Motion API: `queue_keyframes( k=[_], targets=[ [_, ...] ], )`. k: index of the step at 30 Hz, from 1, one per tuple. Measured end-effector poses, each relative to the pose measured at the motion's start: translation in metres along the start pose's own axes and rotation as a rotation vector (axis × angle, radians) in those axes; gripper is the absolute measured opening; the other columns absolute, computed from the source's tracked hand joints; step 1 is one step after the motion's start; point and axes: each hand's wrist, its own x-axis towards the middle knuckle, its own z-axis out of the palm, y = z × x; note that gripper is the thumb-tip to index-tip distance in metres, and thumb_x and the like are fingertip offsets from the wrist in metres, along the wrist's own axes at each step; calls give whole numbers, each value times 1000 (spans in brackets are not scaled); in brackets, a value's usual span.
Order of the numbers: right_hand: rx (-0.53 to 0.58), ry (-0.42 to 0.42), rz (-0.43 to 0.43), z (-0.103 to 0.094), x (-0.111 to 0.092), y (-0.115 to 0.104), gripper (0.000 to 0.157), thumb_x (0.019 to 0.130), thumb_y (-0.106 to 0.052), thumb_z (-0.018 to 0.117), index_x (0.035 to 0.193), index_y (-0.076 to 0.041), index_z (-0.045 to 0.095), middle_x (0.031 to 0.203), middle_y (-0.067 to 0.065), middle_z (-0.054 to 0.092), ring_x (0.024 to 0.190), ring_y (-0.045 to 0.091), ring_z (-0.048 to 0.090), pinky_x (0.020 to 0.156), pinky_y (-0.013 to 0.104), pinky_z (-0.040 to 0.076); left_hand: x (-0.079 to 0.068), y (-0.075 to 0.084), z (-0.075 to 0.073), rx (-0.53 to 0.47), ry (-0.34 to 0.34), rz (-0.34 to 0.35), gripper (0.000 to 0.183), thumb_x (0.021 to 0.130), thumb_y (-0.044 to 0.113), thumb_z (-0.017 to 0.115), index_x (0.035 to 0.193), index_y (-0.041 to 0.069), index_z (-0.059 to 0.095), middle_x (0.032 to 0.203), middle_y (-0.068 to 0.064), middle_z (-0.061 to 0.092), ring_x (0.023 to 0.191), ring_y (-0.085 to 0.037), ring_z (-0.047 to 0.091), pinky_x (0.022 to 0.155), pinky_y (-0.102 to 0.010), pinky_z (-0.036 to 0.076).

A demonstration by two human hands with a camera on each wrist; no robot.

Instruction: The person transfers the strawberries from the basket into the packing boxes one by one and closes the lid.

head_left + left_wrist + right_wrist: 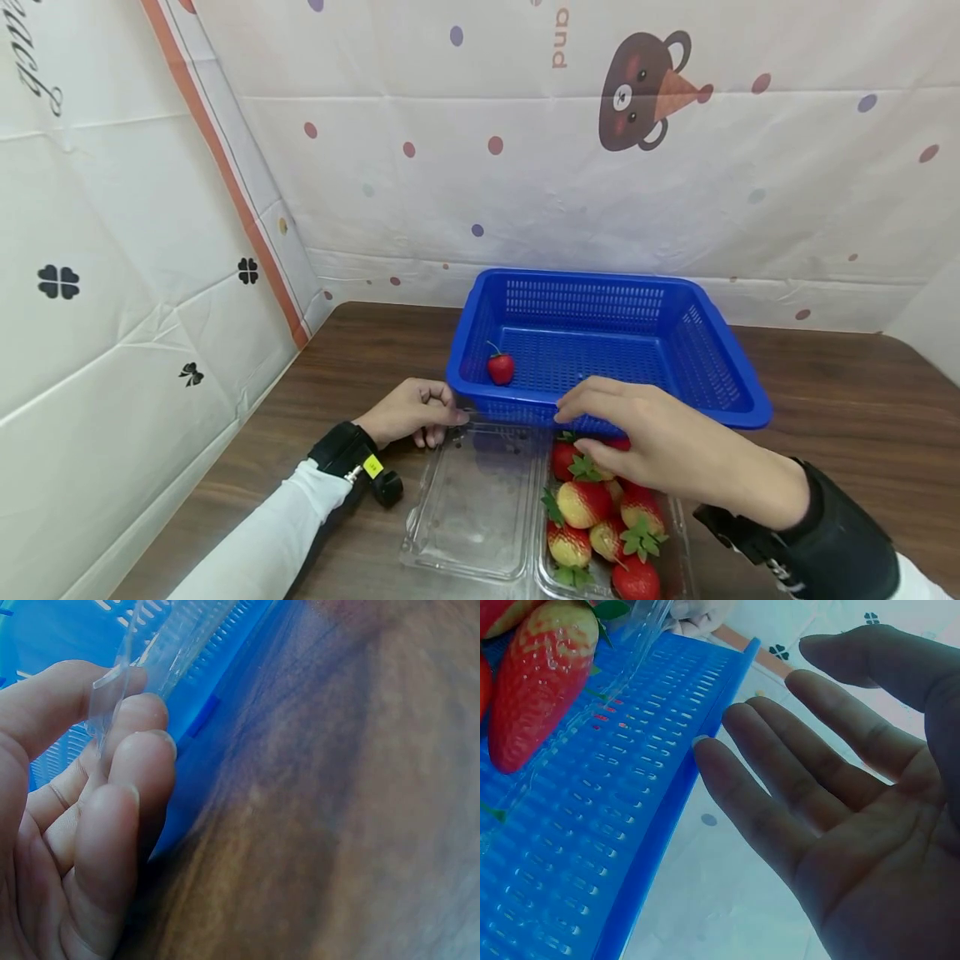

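My left hand pinches the edge of a clear plastic lid between thumb and fingers; the left wrist view shows the lid's edge in that grip. The lid lies opened out to the left of a clear container filled with several red and pale-yellow strawberries. Over the back of the container is my right hand, its fingers extended and spread, holding nothing. Its fingers are near the front rim of a blue basket. One small red fruit with a stem sits in the basket's left side.
The basket stands behind the container on a brown wood-grain table. A white printed sheet rises behind the table and along its left side.
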Motion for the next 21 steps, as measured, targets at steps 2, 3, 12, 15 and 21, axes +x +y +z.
queue_keyframes(
  k=[2, 3, 12, 15, 21],
  targets=[
    [-5, 18, -4, 0, 3, 1, 33, 87, -11, 71, 116, -21, 62, 119, -5, 61, 105, 11, 59, 79, 34, 58, 0, 0, 0, 2, 0, 2, 29, 83, 32, 75, 82, 7, 59, 58, -4, 60, 47, -16, 55, 42, -21, 48],
    [-10, 24, -2, 0, 5, 2, 32, 87, -11, 71, 116, -21, 62, 118, -5, 62, 105, 11, 59, 79, 34, 58, 0, 0, 0, 2, 1, 2, 29, 83, 32, 75, 82, 7, 59, 59, -4, 60, 48, -16, 55, 42, -21, 48],
    [-58, 49, 63, -4, 24, 11, 30, 86, -14, 73, 114, -17, 64, 114, -5, 62, 101, 9, 60, 77, 33, 58, 1, 0, 0, 3, -4, 1, 29, 83, 31, 75, 82, 7, 59, 59, -4, 60, 48, -16, 55, 42, -21, 48],
    [-85, 58, 72, -4, 32, 15, 31, 84, -14, 75, 113, -18, 65, 114, -4, 62, 101, 9, 59, 77, 32, 57, 1, 0, 0, 3, -3, 0, 30, 83, 32, 75, 82, 7, 59, 59, -5, 60, 48, -16, 55, 42, -21, 48],
    [-85, 57, 94, -2, 48, 21, 33, 83, -14, 76, 114, -17, 65, 112, -2, 63, 99, 9, 58, 80, 32, 57, 1, -1, 0, 7, -4, 5, 31, 83, 33, 75, 82, 6, 59, 59, -5, 60, 48, -16, 55, 42, -21, 48]
  ],
)
